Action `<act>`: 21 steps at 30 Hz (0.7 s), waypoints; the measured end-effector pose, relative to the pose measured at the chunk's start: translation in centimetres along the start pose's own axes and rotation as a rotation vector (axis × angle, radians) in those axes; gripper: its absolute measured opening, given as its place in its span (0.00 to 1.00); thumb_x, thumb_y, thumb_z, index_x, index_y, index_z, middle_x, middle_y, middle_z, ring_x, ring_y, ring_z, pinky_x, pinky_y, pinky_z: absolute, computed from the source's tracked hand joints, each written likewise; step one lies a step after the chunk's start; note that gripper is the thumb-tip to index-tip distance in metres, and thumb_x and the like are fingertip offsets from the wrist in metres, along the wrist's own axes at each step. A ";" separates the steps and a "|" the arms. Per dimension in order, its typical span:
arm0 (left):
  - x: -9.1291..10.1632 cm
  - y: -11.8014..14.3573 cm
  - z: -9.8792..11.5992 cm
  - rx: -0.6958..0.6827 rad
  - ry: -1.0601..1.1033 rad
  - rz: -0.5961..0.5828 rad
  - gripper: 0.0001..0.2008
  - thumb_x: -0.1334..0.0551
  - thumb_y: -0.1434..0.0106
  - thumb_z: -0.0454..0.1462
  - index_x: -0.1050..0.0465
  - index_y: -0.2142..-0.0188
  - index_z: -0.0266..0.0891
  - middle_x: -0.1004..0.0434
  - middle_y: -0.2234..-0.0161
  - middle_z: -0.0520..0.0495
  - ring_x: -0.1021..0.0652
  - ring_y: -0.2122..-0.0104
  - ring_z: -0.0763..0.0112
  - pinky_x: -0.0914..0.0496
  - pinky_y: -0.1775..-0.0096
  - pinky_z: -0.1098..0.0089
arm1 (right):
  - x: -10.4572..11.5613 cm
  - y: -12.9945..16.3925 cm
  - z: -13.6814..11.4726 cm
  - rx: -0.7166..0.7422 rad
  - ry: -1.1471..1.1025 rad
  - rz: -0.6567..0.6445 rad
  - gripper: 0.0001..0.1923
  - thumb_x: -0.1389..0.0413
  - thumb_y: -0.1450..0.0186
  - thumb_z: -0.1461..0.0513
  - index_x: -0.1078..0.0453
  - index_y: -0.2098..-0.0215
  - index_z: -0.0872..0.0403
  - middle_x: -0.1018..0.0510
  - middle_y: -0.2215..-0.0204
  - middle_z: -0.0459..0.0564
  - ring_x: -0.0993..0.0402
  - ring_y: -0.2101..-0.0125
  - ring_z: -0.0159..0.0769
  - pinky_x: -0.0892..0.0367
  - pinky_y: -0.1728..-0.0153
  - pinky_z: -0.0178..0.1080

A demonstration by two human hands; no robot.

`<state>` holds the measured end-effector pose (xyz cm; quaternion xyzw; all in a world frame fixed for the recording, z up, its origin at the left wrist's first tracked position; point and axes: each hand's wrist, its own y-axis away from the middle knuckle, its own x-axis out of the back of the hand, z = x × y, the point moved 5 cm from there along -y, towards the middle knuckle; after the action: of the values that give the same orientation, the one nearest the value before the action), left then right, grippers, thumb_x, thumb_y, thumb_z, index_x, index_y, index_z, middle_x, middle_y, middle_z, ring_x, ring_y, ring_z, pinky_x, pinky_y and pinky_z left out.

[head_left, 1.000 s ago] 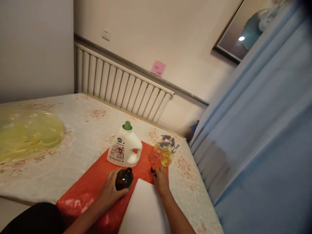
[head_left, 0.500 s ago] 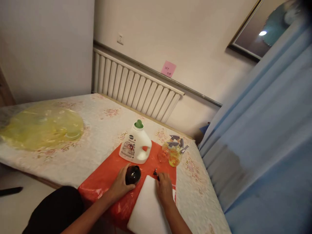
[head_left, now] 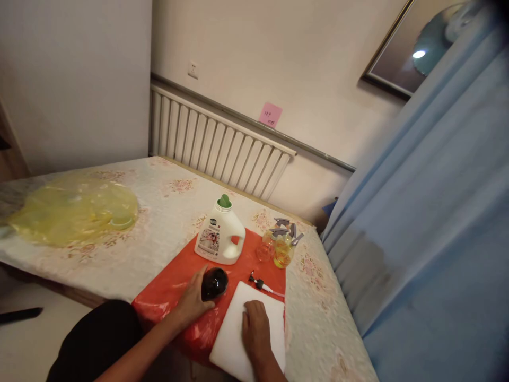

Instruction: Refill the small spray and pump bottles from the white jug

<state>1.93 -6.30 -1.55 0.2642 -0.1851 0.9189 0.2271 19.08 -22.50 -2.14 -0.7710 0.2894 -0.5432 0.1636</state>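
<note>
Bottle and left hand meet near the middle of the head view. The left hand (head_left: 194, 298) is clamped on the side of the dark bottle (head_left: 215, 283), with the fingers on the far side and the thumb on the near side. The bottle is over the red plastic sheet (head_left: 159, 300), just to the left of a white board (head_left: 233, 339). I cannot see its bottom, so I cannot tell if it stands on the sheet or is held up a bit. The right hand (head_left: 255, 326) is over the white board with its fingers bent and close together. I see nothing in it, but the palm is hidden, so I cannot tell if it grips or touches anything. A black pump (head_left: 259, 284) with a pale tube lies by the board's far edge, apart from the bottle. The big white jug (head_left: 218, 241) stands behind the bottle, its green spout (head_left: 225, 201) showing and its handle on the right. My guess is that the step is holding the bottle steady while its pump is off. The next move calls for a snug left grip, a bottle kept straight, and a right hand ready to help.
</note>
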 end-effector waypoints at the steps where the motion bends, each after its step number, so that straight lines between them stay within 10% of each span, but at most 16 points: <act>1: 0.3 0.2 -0.2 -0.005 -0.027 -0.005 0.44 0.36 0.53 0.34 0.49 0.37 0.36 0.38 0.38 0.34 0.35 0.38 0.49 0.39 0.38 0.51 | -0.1 0.2 0.1 0.001 0.002 0.004 0.12 0.52 0.36 0.70 0.31 0.63 0.50 0.27 0.68 0.50 0.29 0.66 0.44 0.31 0.63 0.45; 14: 13.1 0.9 -10.1 0.259 -0.508 -0.137 0.15 0.50 0.37 0.43 0.28 0.65 0.38 0.21 0.63 0.37 0.21 0.61 0.53 0.30 0.59 0.60 | -1.5 1.1 1.3 0.006 -0.006 0.017 0.10 0.53 0.32 0.69 0.32 0.63 0.52 0.28 0.67 0.51 0.32 0.64 0.43 0.32 0.60 0.47; 21: 14.5 0.7 -10.6 0.333 -0.624 -0.264 0.10 0.43 0.40 0.41 0.27 0.67 0.38 0.20 0.65 0.39 0.21 0.64 0.56 0.33 0.66 0.64 | -1.7 1.5 1.6 -0.005 -0.011 0.009 0.09 0.53 0.32 0.68 0.32 0.63 0.51 0.27 0.65 0.52 0.32 0.63 0.44 0.31 0.59 0.47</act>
<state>-13.68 2.65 -1.86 0.5863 -0.0577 0.7746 0.2301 19.74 -22.72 -4.76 -0.7730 0.2933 -0.5376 0.1657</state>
